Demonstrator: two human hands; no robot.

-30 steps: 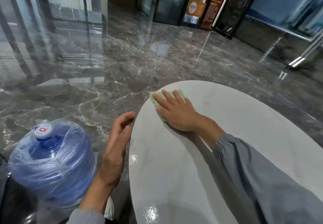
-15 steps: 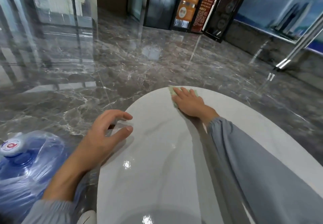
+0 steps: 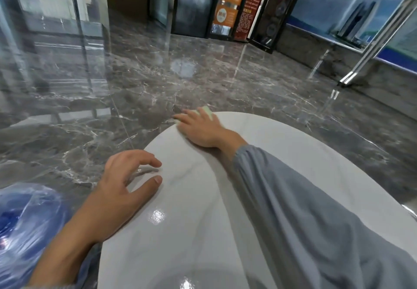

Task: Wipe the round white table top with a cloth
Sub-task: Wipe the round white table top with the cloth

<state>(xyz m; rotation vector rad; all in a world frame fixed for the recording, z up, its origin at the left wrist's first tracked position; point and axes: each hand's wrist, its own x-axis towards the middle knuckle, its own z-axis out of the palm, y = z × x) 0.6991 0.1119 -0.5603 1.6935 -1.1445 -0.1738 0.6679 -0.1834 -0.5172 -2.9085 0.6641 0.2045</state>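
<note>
The round white table top (image 3: 282, 144) fills the lower middle of the head view, glossy with faint grey veins. A pale green cloth (image 3: 206, 110) lies at its far left rim, mostly hidden under my right hand (image 3: 199, 128), which presses flat on it with fingers straight, the fingertips reaching past the rim. My left hand (image 3: 126, 180) hovers at the near left rim with fingers spread and loosely bent, thumb near the surface, holding nothing.
A large blue water jug (image 3: 27, 227) wrapped in clear plastic stands on the floor at the lower left, close to the table. Polished dark marble floor (image 3: 180, 81) surrounds the table. Glass walls, doors and a metal rail stand farther off.
My right hand slid the cloth along the far rim to the left, fingertips now over the edge. My left hand moved from beside the table to over its left rim, fingers spread.
</note>
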